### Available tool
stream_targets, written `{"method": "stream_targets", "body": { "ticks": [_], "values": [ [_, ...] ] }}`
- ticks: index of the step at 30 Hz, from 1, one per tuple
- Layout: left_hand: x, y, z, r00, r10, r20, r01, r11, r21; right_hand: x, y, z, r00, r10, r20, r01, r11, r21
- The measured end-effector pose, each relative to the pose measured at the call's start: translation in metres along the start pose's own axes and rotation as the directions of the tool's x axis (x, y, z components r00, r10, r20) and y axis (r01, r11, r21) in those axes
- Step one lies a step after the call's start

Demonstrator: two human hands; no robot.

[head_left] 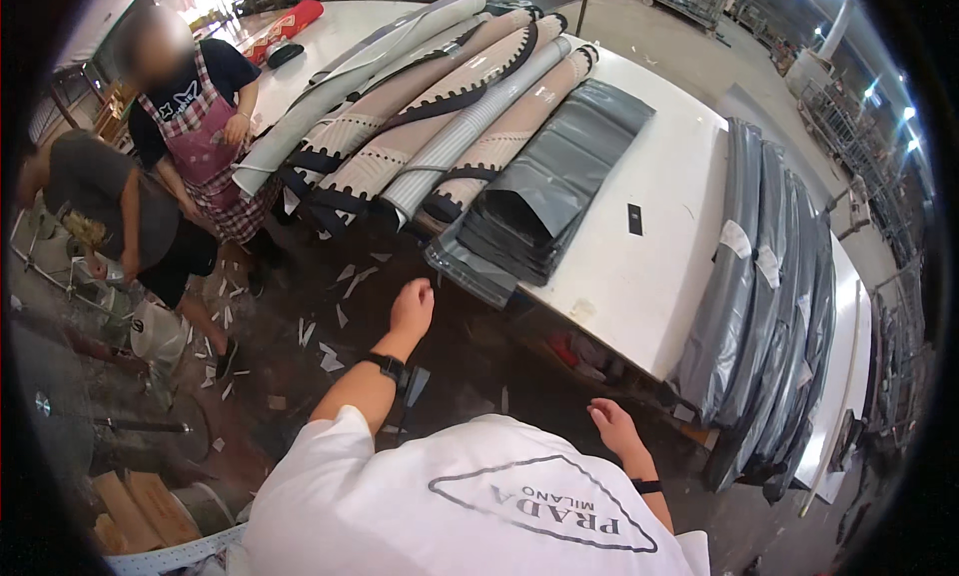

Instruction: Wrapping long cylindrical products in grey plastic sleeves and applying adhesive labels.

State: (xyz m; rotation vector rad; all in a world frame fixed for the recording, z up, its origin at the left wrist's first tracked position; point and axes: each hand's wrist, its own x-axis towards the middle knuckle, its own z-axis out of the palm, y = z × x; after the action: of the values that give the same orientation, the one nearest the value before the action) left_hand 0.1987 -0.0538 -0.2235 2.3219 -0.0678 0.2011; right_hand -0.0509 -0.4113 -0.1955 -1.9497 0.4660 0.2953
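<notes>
My left hand [412,308] is held out over the floor, just short of the near end of a stack of folded grey plastic bags [547,191]. Its fingers are curled in, with nothing visible in them. A dark band [386,367] circles that wrist. Lower and to the right, my right hand [616,427] hangs in front of the table's near edge, fingers loosely bent and apart, holding nothing. Neither hand touches anything. Left of the bags lie several rolled rugs [435,111], beige with dark patterned borders, grey and ribbed.
On the white table [659,306] lies a small black rectangular piece [634,219]. Long rolls wrapped in grey plastic [764,306] line its right side. Two people [195,126] are at the left. Paper scraps [330,356] litter the floor. Cardboard [145,511] stands at lower left.
</notes>
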Motion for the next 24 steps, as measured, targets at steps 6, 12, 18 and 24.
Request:
{"method": "stream_targets", "body": {
  "ticks": [6, 12, 18, 24],
  "values": [
    [0.094, 0.03, 0.01, 0.983, 0.178, -0.052, -0.169, 0.975, 0.146, 0.042, -0.066, -0.006, 0.995, -0.071, -0.07, 0.054, 0.976, -0.212],
    [0.101, 0.04, 0.029, 0.984, 0.1, 0.146, -0.142, 0.939, 0.312, 0.086, -0.082, -0.022, 0.99, -0.065, -0.126, 0.034, 0.97, -0.239],
    [0.104, 0.039, 0.018, 0.955, 0.035, 0.296, -0.12, 0.953, 0.277, 0.175, -0.11, -0.032, 0.938, -0.303, -0.169, 0.253, 0.93, -0.266],
    [0.1, 0.041, 0.011, 0.963, -0.11, 0.247, 0.016, 0.934, 0.357, 0.269, -0.155, -0.029, 0.897, -0.437, -0.062, 0.415, 0.883, -0.217]
  ]
}}
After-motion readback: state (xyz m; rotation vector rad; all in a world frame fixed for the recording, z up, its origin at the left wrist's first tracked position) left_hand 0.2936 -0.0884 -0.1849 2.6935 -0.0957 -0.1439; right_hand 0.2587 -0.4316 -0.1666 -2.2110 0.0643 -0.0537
